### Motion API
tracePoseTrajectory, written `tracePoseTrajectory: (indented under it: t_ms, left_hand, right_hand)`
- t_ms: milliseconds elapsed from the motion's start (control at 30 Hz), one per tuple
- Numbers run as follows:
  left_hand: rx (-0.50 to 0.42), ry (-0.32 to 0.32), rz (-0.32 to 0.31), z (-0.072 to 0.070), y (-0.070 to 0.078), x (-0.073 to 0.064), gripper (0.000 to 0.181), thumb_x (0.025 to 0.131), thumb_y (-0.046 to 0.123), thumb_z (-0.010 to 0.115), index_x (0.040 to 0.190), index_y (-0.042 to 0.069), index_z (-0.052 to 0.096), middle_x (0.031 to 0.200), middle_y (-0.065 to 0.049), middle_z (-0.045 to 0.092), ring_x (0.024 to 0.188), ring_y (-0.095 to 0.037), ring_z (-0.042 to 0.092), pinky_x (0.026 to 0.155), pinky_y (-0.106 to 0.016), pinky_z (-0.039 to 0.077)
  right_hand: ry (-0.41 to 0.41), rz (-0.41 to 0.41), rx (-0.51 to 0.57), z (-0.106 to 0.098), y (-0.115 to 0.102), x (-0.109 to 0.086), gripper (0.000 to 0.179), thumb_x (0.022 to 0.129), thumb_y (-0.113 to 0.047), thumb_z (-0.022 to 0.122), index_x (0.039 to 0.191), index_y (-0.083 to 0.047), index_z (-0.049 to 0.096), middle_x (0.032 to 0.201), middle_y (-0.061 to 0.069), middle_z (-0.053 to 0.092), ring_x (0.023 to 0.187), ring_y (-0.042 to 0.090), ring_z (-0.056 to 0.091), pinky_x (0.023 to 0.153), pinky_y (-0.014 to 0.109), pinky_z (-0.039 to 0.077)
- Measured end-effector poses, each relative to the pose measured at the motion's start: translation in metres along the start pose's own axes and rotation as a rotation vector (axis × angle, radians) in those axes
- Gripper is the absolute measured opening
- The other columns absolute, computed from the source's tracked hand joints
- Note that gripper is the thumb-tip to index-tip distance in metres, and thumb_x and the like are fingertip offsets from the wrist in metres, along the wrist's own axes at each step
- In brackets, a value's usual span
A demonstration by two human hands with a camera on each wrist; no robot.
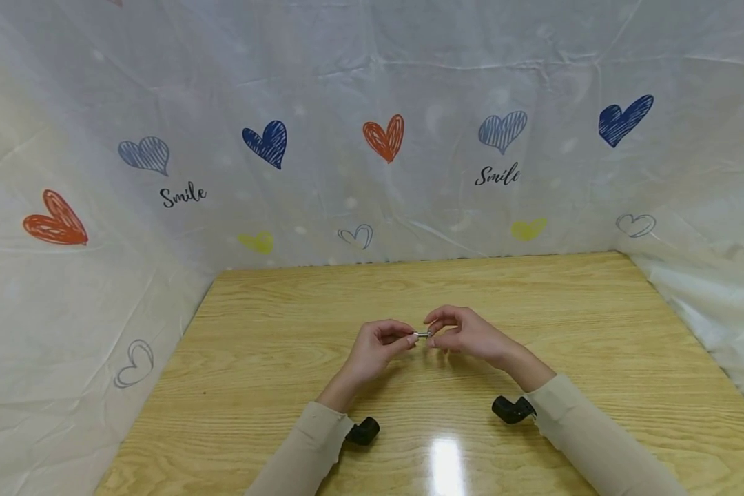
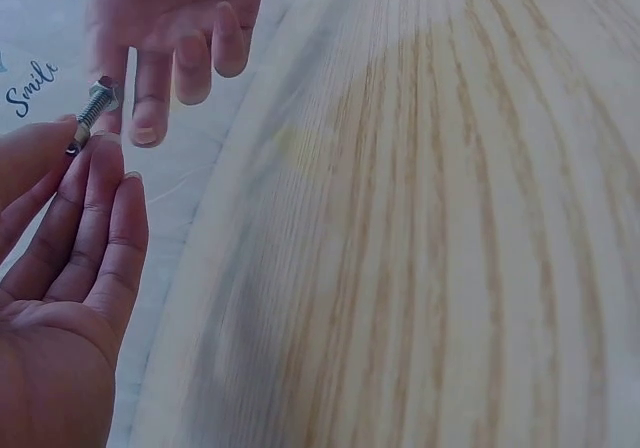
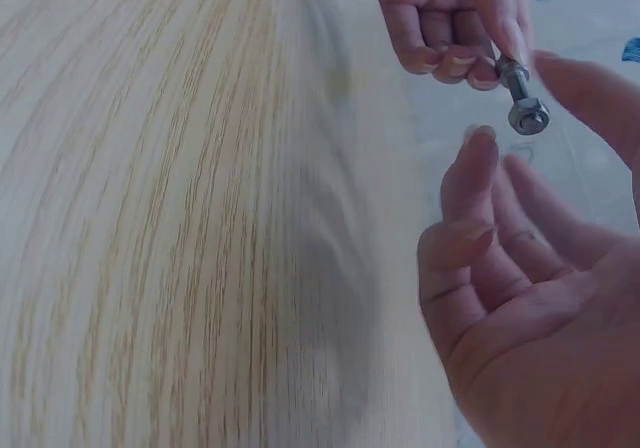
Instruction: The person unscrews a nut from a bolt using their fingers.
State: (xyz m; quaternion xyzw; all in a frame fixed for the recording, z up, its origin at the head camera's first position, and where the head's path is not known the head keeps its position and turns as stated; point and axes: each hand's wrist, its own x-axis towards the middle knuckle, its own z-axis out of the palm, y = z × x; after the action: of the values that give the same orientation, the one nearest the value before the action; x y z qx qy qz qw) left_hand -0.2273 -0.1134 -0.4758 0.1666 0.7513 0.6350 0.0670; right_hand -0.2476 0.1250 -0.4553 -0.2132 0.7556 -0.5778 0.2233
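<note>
A small silver bolt is held level above the table by my left hand, whose thumb and fingertips pinch one end. In the left wrist view, threads show on the bolt, and a hex nut sits at its free end. My right hand hovers around that end. From the right wrist, the nut lies between the spread thumb and curved index finger, with a gap beside the index fingertip. The pinched end is partly hidden by the left fingers.
Both hands are over a wood-grain table. A white sheet printed with hearts and "Smile" hangs behind and at both sides. Black wrist mounts stick out from the beige sleeves.
</note>
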Motion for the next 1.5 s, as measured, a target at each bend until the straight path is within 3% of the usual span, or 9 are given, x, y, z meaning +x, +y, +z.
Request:
tracePoseTrajectory:
  t_ms: [200, 333, 500, 633, 833, 1033, 1267, 1500]
  left_hand:
    - [0.001, -0.005, 0.009, 0.0001, 0.001, -0.001, 0.015, 0.097, 0.007, 0.072, 0.109, -0.002, 0.074, 0.105, -0.015, 0.074, 0.093, -0.023, 0.074, 0.087, -0.048, 0.061]
    - [-0.01, -0.004, 0.007, 0.0004, 0.001, -0.0015, 0.016, 0.097, 0.007, 0.072, 0.109, -0.002, 0.074, 0.105, -0.014, 0.074, 0.093, -0.023, 0.074, 0.087, -0.048, 0.061]
    - [-0.011, -0.002, -0.005, 0.0002, 0.0014, -0.0017, 0.015, 0.097, 0.008, 0.072, 0.109, 0.0, 0.075, 0.105, -0.012, 0.074, 0.094, -0.023, 0.074, 0.088, -0.047, 0.061]
    - [-0.004, 0.005, 0.001, 0.0, 0.0012, -0.002, 0.016, 0.097, 0.008, 0.072, 0.11, -0.001, 0.075, 0.105, -0.013, 0.074, 0.094, -0.025, 0.074, 0.087, -0.047, 0.061]
    - [-0.019, 0.01, 0.001, 0.0, 0.0004, -0.0014, 0.015, 0.097, 0.007, 0.072, 0.109, -0.002, 0.075, 0.103, -0.013, 0.075, 0.094, -0.027, 0.074, 0.086, -0.049, 0.061]
    - [-0.023, 0.013, -0.006, 0.0001, 0.0005, -0.0007, 0.015, 0.097, 0.007, 0.072, 0.109, -0.001, 0.075, 0.103, -0.013, 0.076, 0.095, -0.029, 0.074, 0.086, -0.048, 0.061]
    - [-0.029, 0.014, 0.015, -0.0005, 0.0008, -0.001, 0.016, 0.097, 0.007, 0.071, 0.11, -0.002, 0.074, 0.104, -0.014, 0.075, 0.097, -0.041, 0.072, 0.085, -0.05, 0.061]
    - [-0.034, 0.012, 0.009, -0.0011, 0.0011, -0.0023, 0.017, 0.097, 0.007, 0.071, 0.11, -0.003, 0.074, 0.104, -0.015, 0.075, 0.098, -0.042, 0.071, 0.087, -0.053, 0.06]
  right_hand:
    - [0.001, 0.032, -0.026, 0.0004, 0.0033, 0.0015, 0.046, 0.109, -0.037, 0.053, 0.113, 0.006, 0.07, 0.103, 0.025, 0.072, 0.079, 0.029, 0.062, 0.064, 0.031, 0.05]
    - [-0.004, 0.038, -0.015, 0.0013, 0.0042, 0.0019, 0.05, 0.11, -0.036, 0.05, 0.104, 0.009, 0.071, 0.093, 0.025, 0.071, 0.073, 0.019, 0.061, 0.06, 0.027, 0.047]
    - [-0.024, 0.013, -0.004, 0.0012, 0.0025, 0.0009, 0.043, 0.11, -0.028, 0.052, 0.106, 0.011, 0.07, 0.092, 0.026, 0.07, 0.072, 0.019, 0.059, 0.059, 0.026, 0.045]
    - [-0.03, -0.005, 0.007, -0.0002, 0.0007, -0.0008, 0.033, 0.106, -0.023, 0.059, 0.116, 0.008, 0.067, 0.1, 0.027, 0.069, 0.074, 0.024, 0.058, 0.061, 0.03, 0.047]
    - [-0.027, 0.002, 0.046, -0.0021, 0.0003, -0.0013, 0.038, 0.103, -0.023, 0.065, 0.13, 0.004, 0.06, 0.111, 0.027, 0.066, 0.08, 0.03, 0.058, 0.068, 0.036, 0.051]
    - [0.0, 0.011, 0.003, -0.0021, 0.0018, 0.001, 0.041, 0.109, -0.031, 0.053, 0.119, 0.006, 0.068, 0.107, 0.027, 0.069, 0.083, 0.035, 0.063, 0.064, 0.03, 0.049]
    - [-0.021, 0.002, 0.0, -0.0006, 0.0009, 0.0014, 0.047, 0.109, -0.032, 0.053, 0.105, 0.011, 0.07, 0.094, 0.026, 0.07, 0.074, 0.025, 0.06, 0.06, 0.029, 0.046]
    - [-0.046, -0.021, 0.013, -0.0013, 0.0017, 0.0012, 0.036, 0.106, -0.024, 0.06, 0.116, 0.01, 0.067, 0.099, 0.025, 0.07, 0.074, 0.026, 0.058, 0.062, 0.031, 0.048]
